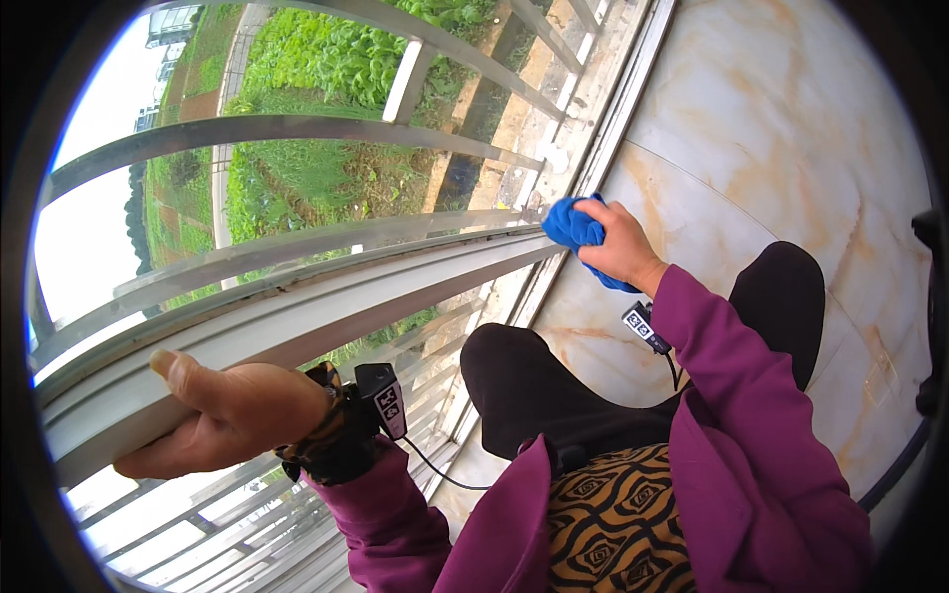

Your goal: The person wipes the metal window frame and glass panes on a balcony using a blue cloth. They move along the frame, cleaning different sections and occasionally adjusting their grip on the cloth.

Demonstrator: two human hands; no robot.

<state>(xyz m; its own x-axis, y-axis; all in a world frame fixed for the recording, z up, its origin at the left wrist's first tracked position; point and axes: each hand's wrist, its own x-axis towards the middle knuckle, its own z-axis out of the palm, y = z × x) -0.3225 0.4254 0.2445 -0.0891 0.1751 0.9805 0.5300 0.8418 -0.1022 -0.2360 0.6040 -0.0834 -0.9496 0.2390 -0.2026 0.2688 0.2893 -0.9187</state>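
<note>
A bunched blue cloth (574, 224) is in the grip of my right hand (621, 241), at the bottom end of a white window frame post (356, 293). The cloth touches the post's foot, just above the metal floor track (612, 118). My left hand (237, 411) is wrapped around the same post farther up, thumb on the near face and fingers around its edge. Part of the left fingers is hidden behind the post.
Outside stand metal railing bars (296, 127), with green plants (319, 59) beyond. Glass with more bars lies below the post. Marble-patterned floor tiles (749, 96) spread to the right. My bent knees (511, 370) are close to the track. Small wired devices (382, 400) sit at both wrists.
</note>
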